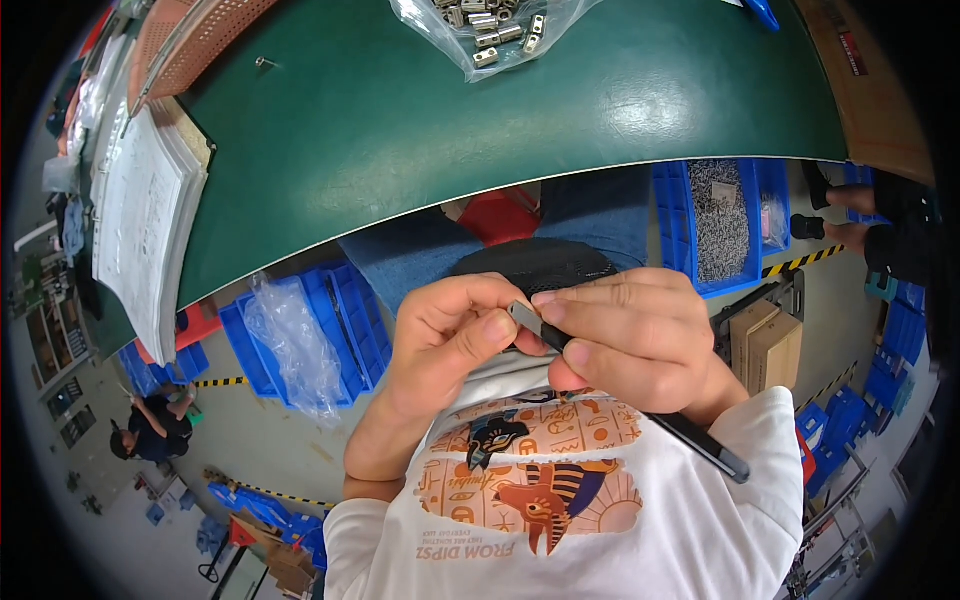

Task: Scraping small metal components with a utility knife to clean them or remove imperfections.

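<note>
My left hand point(447, 345) is closed, thumb and fingertips pinching around a small silver-grey metal piece point(521, 315) in front of my chest. My right hand point(640, 345) is wrapped around a long, slim tool with a black handle point(704, 450), whose rear end sticks out below my palm. Its front end meets the metal piece between my hands; fingers partly hide the contact, and the tool's exact kind cannot be made out. Beyond my hands, a clear plastic bag point(470, 62) with several small shiny metal blocks point(487, 38) lies on the green tabletop point(400, 130).
A single screw point(265, 63) lies on the table near a pink perforated basket point(190, 45) and a paper stack point(150, 220). Blue bins point(300, 335) stand below left, another blue bin point(700, 230) and cardboard boxes point(765, 345) right. Other people are at both sides.
</note>
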The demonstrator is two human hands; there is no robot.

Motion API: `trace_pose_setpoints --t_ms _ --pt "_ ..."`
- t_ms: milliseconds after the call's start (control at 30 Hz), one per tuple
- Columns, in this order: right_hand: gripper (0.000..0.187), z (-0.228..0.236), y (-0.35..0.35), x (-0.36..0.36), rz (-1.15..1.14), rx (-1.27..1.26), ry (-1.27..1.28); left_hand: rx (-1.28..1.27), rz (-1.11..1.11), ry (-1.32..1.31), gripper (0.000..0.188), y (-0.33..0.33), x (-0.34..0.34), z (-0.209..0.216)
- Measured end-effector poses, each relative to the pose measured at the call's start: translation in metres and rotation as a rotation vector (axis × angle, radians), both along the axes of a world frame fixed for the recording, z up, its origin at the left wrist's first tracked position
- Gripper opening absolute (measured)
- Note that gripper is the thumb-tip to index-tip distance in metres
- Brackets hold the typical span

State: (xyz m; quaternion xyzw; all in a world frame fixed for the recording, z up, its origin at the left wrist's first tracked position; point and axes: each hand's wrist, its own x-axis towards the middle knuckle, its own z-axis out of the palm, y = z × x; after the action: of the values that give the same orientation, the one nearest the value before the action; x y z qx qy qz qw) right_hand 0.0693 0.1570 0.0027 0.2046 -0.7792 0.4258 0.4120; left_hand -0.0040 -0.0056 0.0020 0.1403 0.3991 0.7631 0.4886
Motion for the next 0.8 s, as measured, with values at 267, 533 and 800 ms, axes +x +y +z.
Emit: trace_pose_setpoints --t_ms 267,533,800 --pt "0.019 -0.0036 -0.0006 -0.0003 0.045 -0.135 0.026 0.013 -0.019 -0.015 0.018 -0.0009 -0.0004 -0.0004" --pt "0.019 -0.0011 -0.0002 -0.0010 0.061 -0.134 -0.006 0.015 -0.016 0.040 0.017 -0.0026 -0.0014 -0.0015" --pt "0.020 -0.0033 -0.0048 0.0006 -0.041 0.028 0.013 -0.015 0.035 0.157 0.016 -0.0010 -0.0005 0.0004"
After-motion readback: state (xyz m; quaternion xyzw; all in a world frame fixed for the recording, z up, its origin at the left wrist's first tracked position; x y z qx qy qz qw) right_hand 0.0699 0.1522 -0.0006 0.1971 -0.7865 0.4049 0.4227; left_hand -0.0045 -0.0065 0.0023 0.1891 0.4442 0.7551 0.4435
